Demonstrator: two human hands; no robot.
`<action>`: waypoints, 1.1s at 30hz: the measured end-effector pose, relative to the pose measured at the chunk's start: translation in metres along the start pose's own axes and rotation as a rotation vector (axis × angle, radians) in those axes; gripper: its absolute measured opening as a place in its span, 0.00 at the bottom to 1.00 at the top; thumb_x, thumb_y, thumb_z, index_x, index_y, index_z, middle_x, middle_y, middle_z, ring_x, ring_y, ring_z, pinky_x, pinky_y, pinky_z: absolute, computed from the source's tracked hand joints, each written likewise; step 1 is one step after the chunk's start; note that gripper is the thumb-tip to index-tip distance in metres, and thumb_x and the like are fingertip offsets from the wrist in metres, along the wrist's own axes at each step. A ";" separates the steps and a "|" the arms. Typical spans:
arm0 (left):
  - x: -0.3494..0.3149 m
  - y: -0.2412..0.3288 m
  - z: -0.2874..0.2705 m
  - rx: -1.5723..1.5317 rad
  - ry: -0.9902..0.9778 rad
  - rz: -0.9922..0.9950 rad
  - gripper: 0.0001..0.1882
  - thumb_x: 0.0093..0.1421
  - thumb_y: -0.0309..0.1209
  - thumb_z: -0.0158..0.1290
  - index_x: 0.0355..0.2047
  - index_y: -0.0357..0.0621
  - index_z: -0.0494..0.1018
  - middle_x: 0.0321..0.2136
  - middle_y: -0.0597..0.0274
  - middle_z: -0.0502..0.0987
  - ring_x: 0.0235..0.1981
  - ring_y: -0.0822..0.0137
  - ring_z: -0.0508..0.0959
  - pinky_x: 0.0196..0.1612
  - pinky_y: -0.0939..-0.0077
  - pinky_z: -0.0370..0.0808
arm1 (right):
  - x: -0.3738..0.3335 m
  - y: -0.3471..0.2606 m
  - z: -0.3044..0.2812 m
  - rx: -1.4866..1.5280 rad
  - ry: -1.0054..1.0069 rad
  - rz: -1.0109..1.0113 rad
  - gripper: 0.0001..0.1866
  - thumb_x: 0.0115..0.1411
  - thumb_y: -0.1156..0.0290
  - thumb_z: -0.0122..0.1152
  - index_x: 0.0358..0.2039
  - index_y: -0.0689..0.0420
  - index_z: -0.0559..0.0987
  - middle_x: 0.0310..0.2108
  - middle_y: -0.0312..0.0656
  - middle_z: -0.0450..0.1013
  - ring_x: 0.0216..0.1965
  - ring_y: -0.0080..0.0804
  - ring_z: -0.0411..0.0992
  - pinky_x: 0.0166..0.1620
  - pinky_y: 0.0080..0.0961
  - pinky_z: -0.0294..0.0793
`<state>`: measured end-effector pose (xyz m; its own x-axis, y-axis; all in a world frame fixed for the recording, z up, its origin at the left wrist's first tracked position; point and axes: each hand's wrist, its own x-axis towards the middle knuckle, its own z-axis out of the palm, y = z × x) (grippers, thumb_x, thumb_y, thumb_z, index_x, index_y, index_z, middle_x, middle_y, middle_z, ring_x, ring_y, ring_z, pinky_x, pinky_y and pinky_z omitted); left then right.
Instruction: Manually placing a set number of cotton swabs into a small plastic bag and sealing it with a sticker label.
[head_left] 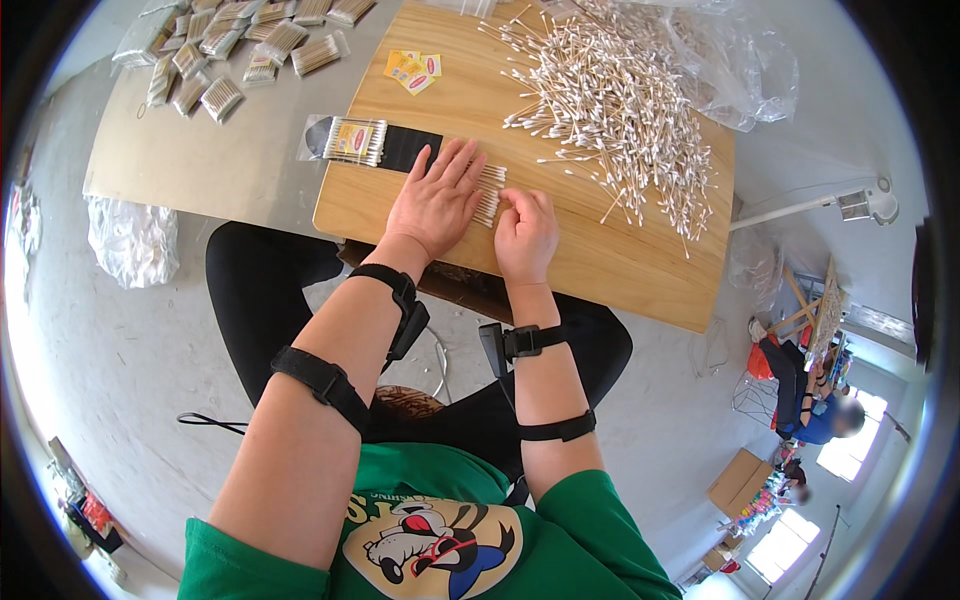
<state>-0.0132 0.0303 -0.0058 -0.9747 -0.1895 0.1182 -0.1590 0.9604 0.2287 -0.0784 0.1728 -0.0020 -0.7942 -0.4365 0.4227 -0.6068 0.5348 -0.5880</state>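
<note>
My left hand lies flat with its fingers stretched out over a row of cotton swabs on the wooden table. The swabs' white tips show past its fingers; the rest of the row is hidden under it. Close by on the right, my right hand is curled, its fingertips beside the row's end. Whatever its fingers hold, if anything, cannot be seen. Left of my left hand runs a flat black strip. At its far end sits a clear bag of swabs with a yellow card.
A big loose heap of cotton swabs covers the table's far right, beside crumpled clear plastic. Small yellow cards lie farther back. Several filled swab packs are spread on a metal table at left. Other people work far right.
</note>
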 end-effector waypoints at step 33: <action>-0.001 -0.002 0.002 -0.016 0.014 0.000 0.27 0.71 0.45 0.37 0.66 0.48 0.61 0.69 0.63 0.57 0.71 0.65 0.53 0.72 0.58 0.44 | 0.009 -0.008 0.005 -0.083 -0.074 0.201 0.15 0.53 0.80 0.53 0.40 0.51 0.82 0.32 0.41 0.74 0.33 0.43 0.75 0.36 0.39 0.74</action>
<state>-0.0122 0.0288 -0.0080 -0.9725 -0.1924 0.1314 -0.1564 0.9571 0.2441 -0.0801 0.1611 0.0032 -0.8967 -0.3654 0.2496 -0.4397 0.6724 -0.5954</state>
